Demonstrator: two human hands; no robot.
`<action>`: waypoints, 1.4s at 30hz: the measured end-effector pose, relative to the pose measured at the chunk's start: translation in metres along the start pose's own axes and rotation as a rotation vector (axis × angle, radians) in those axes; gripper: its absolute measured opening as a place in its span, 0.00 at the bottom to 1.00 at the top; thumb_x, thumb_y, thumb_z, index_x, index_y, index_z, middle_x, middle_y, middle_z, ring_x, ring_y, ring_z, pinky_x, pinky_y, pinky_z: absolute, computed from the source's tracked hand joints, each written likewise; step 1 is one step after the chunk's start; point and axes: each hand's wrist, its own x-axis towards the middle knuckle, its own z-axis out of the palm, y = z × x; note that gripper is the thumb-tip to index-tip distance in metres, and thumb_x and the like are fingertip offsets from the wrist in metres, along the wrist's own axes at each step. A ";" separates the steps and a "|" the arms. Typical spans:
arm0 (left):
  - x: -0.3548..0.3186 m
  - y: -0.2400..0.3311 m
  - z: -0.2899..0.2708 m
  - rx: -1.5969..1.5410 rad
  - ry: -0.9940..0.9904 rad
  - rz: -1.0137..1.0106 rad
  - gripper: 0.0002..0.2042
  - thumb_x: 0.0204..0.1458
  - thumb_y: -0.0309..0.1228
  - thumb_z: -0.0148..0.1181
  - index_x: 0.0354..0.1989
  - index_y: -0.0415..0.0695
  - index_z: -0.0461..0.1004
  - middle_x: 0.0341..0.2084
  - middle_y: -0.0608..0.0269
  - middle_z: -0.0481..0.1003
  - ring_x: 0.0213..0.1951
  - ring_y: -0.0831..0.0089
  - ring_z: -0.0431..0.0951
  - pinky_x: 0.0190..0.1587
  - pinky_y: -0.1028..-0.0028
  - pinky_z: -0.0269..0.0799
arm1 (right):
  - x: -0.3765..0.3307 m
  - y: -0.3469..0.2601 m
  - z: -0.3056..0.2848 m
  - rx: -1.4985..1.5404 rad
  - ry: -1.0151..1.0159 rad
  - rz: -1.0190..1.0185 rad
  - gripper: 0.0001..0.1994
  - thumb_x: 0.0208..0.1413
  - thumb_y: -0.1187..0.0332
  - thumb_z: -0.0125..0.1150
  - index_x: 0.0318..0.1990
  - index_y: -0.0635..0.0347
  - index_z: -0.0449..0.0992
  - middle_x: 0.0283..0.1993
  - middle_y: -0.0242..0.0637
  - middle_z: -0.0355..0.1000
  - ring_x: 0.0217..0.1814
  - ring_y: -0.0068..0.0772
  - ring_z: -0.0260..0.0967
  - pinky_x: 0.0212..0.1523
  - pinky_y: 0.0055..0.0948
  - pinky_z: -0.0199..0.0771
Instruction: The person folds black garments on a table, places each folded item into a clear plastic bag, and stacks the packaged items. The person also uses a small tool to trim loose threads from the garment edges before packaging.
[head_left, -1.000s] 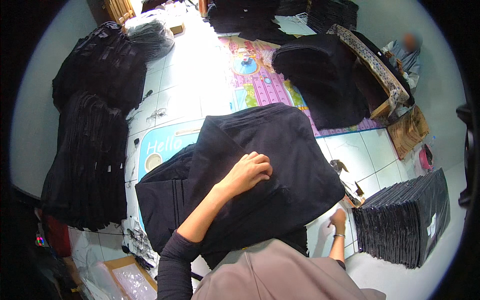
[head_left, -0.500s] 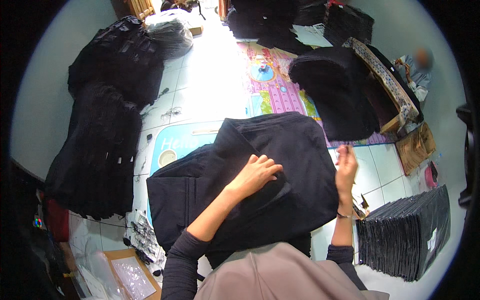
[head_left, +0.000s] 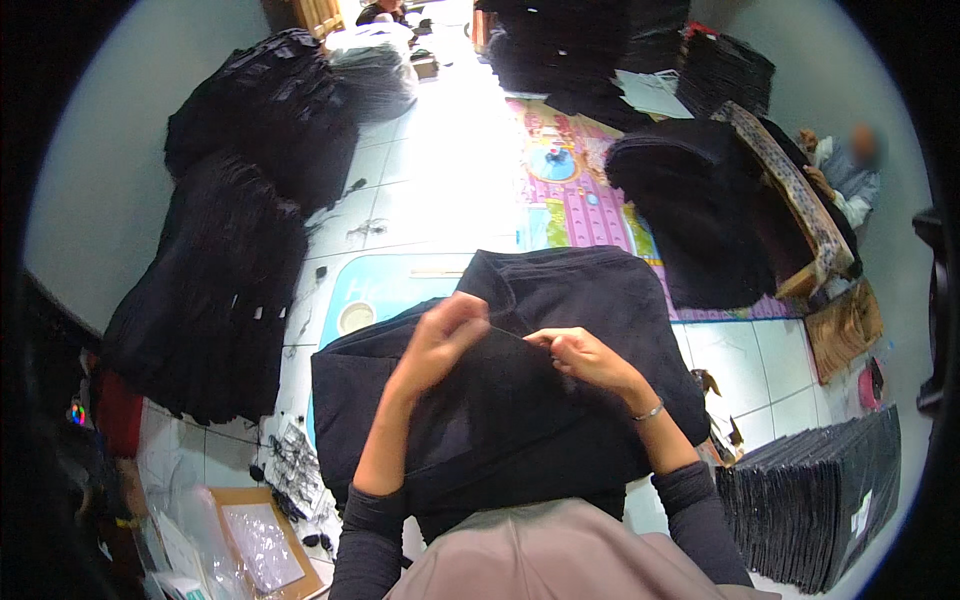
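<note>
My left hand [head_left: 445, 340] and right hand [head_left: 580, 355] both pinch, fingers closed, a fold of the black garment [head_left: 500, 400] at frame centre, spread over my lap. Black clothing piles [head_left: 230, 250] fill the upper left; a stack of flat black packets [head_left: 820, 500] sits lower right on the tiled floor [head_left: 420, 190].

A stack of flat black packets [head_left: 815, 500], one bearing a small white label [head_left: 858, 515], is seen on the floor at lower right. Clear plastic bags [head_left: 255, 540] are laid on a brown board [head_left: 300, 575] at lower left.
</note>
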 end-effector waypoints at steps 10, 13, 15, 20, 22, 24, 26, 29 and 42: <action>-0.037 -0.052 -0.028 0.754 0.627 0.132 0.07 0.49 0.22 0.66 0.36 0.38 0.78 0.29 0.66 0.76 0.29 0.80 0.74 0.34 0.80 0.70 | 0.032 0.008 0.027 -0.772 0.420 -0.164 0.14 0.49 0.67 0.72 0.38 0.65 0.75 0.32 0.42 0.74 0.31 0.38 0.75 0.34 0.32 0.73; -0.041 -0.044 -0.017 0.302 0.568 0.006 0.07 0.49 0.18 0.62 0.37 0.36 0.78 0.34 0.63 0.78 0.33 0.78 0.78 0.36 0.81 0.73 | 0.036 0.009 0.049 -0.655 0.441 -0.363 0.16 0.50 0.62 0.71 0.40 0.64 0.77 0.34 0.41 0.74 0.32 0.40 0.75 0.35 0.33 0.75; -0.043 -0.039 -0.012 0.154 0.473 -0.038 0.09 0.47 0.17 0.58 0.38 0.34 0.79 0.36 0.60 0.78 0.35 0.76 0.80 0.37 0.79 0.76 | 0.040 0.009 0.063 -0.826 0.387 -0.349 0.15 0.51 0.61 0.69 0.40 0.61 0.77 0.38 0.39 0.74 0.33 0.41 0.77 0.34 0.35 0.76; -0.044 -0.039 -0.007 0.261 0.413 -0.023 0.14 0.44 0.22 0.68 0.41 0.35 0.80 0.35 0.60 0.78 0.31 0.79 0.79 0.34 0.80 0.77 | 0.057 -0.009 0.058 -0.974 0.233 -0.109 0.01 0.52 0.76 0.62 0.32 0.61 0.77 0.31 0.38 0.77 0.34 0.45 0.78 0.34 0.35 0.77; -0.041 -0.040 -0.004 0.348 0.413 -0.049 0.14 0.43 0.26 0.73 0.40 0.37 0.81 0.33 0.62 0.77 0.27 0.80 0.78 0.30 0.81 0.74 | 0.071 -0.020 0.044 -0.550 0.336 -0.220 0.04 0.56 0.78 0.56 0.30 0.65 0.76 0.26 0.41 0.76 0.31 0.32 0.78 0.32 0.28 0.73; -0.036 -0.040 -0.001 0.424 0.405 -0.076 0.13 0.43 0.27 0.74 0.39 0.39 0.82 0.33 0.64 0.77 0.26 0.82 0.76 0.28 0.82 0.72 | 0.082 -0.027 0.036 -0.427 0.700 -0.366 0.08 0.65 0.70 0.54 0.36 0.65 0.75 0.31 0.37 0.78 0.35 0.22 0.75 0.37 0.25 0.74; -0.032 -0.040 0.004 0.654 0.414 0.042 0.09 0.46 0.28 0.71 0.36 0.42 0.83 0.29 0.63 0.77 0.24 0.78 0.77 0.27 0.78 0.72 | 0.085 -0.028 0.038 -0.416 0.741 -0.370 0.12 0.67 0.65 0.51 0.37 0.65 0.74 0.32 0.37 0.78 0.35 0.22 0.74 0.37 0.25 0.73; -0.029 -0.041 0.006 0.737 0.439 0.117 0.05 0.49 0.25 0.68 0.34 0.40 0.82 0.27 0.61 0.79 0.25 0.75 0.78 0.29 0.75 0.73 | 0.080 -0.015 0.058 -0.456 0.605 -0.327 0.21 0.69 0.55 0.47 0.31 0.65 0.73 0.28 0.42 0.74 0.28 0.30 0.73 0.30 0.29 0.70; -0.039 -0.062 -0.011 -0.292 0.428 -0.254 0.05 0.56 0.28 0.64 0.36 0.39 0.79 0.30 0.71 0.73 0.31 0.84 0.70 0.38 0.81 0.67 | 0.078 0.033 0.092 -1.345 0.604 -0.412 0.21 0.55 0.48 0.61 0.23 0.56 0.72 0.26 0.34 0.67 0.19 0.34 0.71 0.19 0.30 0.70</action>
